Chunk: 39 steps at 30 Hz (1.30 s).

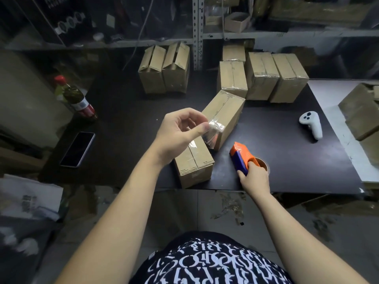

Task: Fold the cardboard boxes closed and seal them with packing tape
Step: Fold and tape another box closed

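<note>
A long cardboard box (pixel 223 113) lies diagonally on the black table (pixel 287 156), its flaps closed, with clear tape along its top seam. My left hand (pixel 180 132) is raised above its near half and pinches a loose strip of clear tape (pixel 214 133) between thumb and fingers. My right hand (pixel 254 177) grips an orange and blue tape dispenser (pixel 241 155) resting on the table just right of the box. Two boxes with flaps standing open (pixel 164 70) sit at the back left. Several taped boxes (pixel 264 76) stand at the back right.
A bottle with a red cap (pixel 75 97) and a phone (pixel 78 149) lie on the table's left side. A white controller (pixel 310 124) sits at the right. More cardboard (pixel 361 111) is stacked on a white surface further right. Metal shelving (pixel 198 31) stands behind.
</note>
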### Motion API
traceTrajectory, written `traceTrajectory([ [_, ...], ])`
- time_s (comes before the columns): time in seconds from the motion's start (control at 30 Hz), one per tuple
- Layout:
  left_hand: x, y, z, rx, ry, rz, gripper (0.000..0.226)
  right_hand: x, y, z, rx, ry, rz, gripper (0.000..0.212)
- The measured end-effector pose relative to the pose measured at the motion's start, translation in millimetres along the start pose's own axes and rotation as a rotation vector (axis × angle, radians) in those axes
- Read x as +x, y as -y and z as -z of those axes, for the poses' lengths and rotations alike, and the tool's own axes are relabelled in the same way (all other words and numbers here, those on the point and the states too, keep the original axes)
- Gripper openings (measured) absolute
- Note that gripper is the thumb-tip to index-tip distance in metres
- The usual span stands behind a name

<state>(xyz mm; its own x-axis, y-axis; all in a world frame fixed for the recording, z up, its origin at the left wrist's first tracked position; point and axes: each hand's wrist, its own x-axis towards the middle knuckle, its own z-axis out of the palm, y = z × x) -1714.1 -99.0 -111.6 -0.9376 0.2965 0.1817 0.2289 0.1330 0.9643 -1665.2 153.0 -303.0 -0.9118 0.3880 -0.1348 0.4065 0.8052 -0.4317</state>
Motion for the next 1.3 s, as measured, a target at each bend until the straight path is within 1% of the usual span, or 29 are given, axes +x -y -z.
traceTrajectory([
  [0.1, -7.6, 4.5, -0.3, -0.022, -0.002, 0.042, 0.006, -5.5, -1.1, -3.2, 0.059, -0.097, 0.050, 0.032],
  [0.17, -11.1, 6.5, 0.0, -0.048, -0.002, 0.063, 0.006, -11.2, 4.0, -0.3, 0.126, -0.197, 0.069, 0.034],
  [0.23, -14.5, 7.5, -0.3, -0.077, -0.004, 0.078, 0.007, -17.7, 20.3, 10.9, 0.263, -0.286, 0.132, 0.041],
  [0.27, -16.3, 7.8, -0.9, -0.098, -0.007, 0.083, 0.007, -20.9, 32.0, 19.3, 0.367, -0.277, 0.195, 0.045],
  [0.3, -17.9, 7.9, -1.3, -0.119, -0.009, 0.088, 0.007, -25.3, 48.2, 31.8, 0.484, -0.226, 0.291, 0.051],
  [0.37, -20.5, 7.8, -2.4, -0.144, 0.000, 0.090, 0.009, -33.5, 82.4, 57.7, 0.707, -0.011, 0.482, 0.068],
  [0.4, -21.1, 7.5, -2.9, -0.148, 0.008, 0.089, 0.010, -35.6, 97.4, 66.6, 0.792, 0.110, 0.540, 0.070],
  [0.43, -21.4, 7.1, -3.0, -0.150, 0.013, 0.091, 0.010, -36.8, 109.7, 73.3, 0.835, 0.210, 0.563, 0.067],
  [0.47, -21.6, 6.4, -2.7, -0.153, 0.011, 0.095, 0.009, -36.7, 118.3, 78.0, 0.834, 0.268, 0.553, 0.059],
  [0.5, -21.8, 5.9, -2.1, -0.155, -0.002, 0.100, 0.008, -35.5, 122.0, 80.1, 0.813, 0.281, 0.526, 0.048],
  [0.57, -23.5, 6.3, 1.1, -0.136, -0.061, 0.106, 0.006, -33.0, 122.3, 82.1, 0.821, 0.262, 0.495, 0.024],
  [0.67, -30.9, 12.0, 4.4, -0.109, -0.229, 0.118, 0.011, -31.9, 112.4, 87.4, 0.882, 0.293, 0.423, 0.007],
  [0.7, -34.6, 15.2, 3.9, -0.114, -0.296, 0.132, 0.014, -31.2, 107.8, 88.5, 0.894, 0.325, 0.395, 0.006],
  [0.77, -43.5, 22.9, 0.6, -0.144, -0.416, 0.180, 0.014, -27.9, 98.8, 85.9, 0.861, 0.354, 0.339, 0.013],
  [0.87, -57.5, 35.5, -4.5, -0.225, -0.546, 0.252, 0.009, -27.4, 91.0, 82.4, 0.830, 0.334, 0.226, 0.020],
  [1.13, -81.7, 52.1, -10.5, -0.202, -0.687, 0.433, 0.005, -32.9, 81.6, 75.6, 0.913, 0.411, -0.148, 0.022],
  [1.2, -88.4, 53.5, -15.0, -0.202, -0.719, 0.488, 0.006, -33.1, 81.1, 73.0, 0.893, 0.389, -0.160, 0.024],
  [1.3, -97.1, 54.1, -24.0, -0.280, -0.789, 0.597, 0.005, -34.6, 82.4, 73.9, 0.833, 0.314, -0.094, 0.021],
])
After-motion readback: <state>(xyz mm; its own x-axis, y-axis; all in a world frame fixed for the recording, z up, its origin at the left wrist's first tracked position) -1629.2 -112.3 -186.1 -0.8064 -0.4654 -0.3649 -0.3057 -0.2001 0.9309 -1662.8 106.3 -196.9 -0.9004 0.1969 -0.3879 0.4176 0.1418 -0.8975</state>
